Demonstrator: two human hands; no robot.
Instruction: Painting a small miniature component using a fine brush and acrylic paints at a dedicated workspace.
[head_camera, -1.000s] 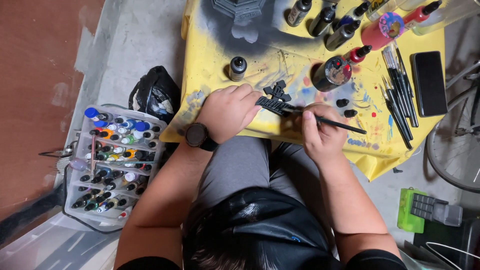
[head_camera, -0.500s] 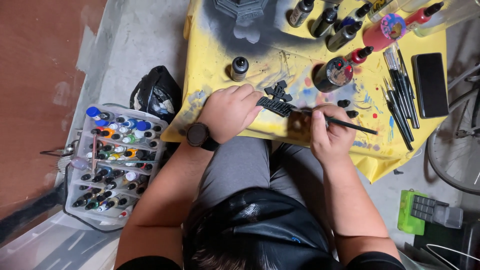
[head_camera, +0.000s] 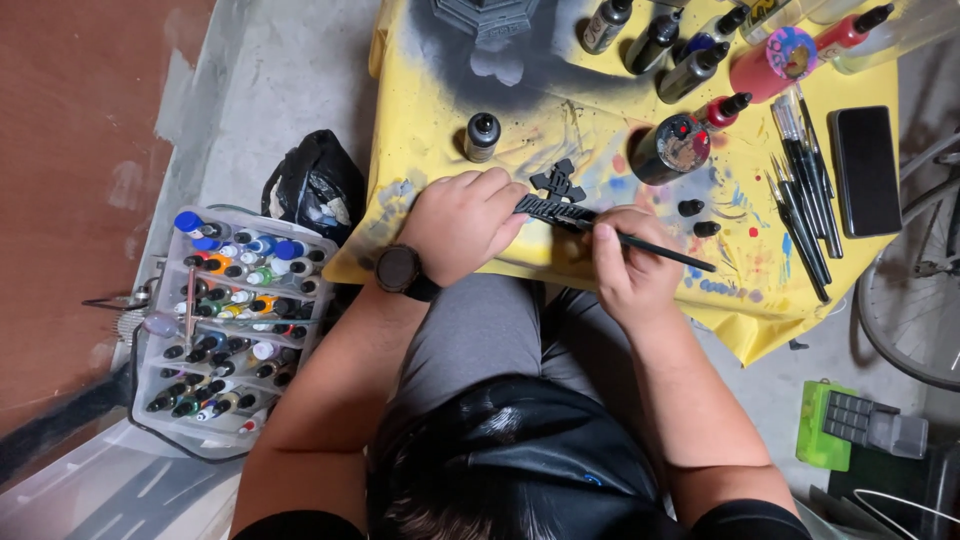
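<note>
Black, flat and cut with a jagged outline: small black piece (head_camera: 553, 208), lying on the yellow cloth (head_camera: 420, 130) near its front edge, a cross-shaped part sticking up behind. From the head view: left hand (head_camera: 463, 222) pressed down on the piece's left end, fingers curled over it; right hand (head_camera: 628, 268) closed in a pen grip on a thin black brush (head_camera: 650, 248), tip meeting the piece, handle pointing right. A dark watch (head_camera: 398, 269) on the left wrist. Little bare cloth around the piece: one small dark bottle (head_camera: 482, 136) behind it, one round paint-smeared jar (head_camera: 672, 148) just right, two black caps (head_camera: 698, 218) close by. Farther right, a row of spare brushes (head_camera: 800, 190), too bunched to count, and one black phone (head_camera: 866, 170) near the cloth's right edge. Left, on the floor, one clear tray of paint bottles (head_camera: 235, 320).
</note>
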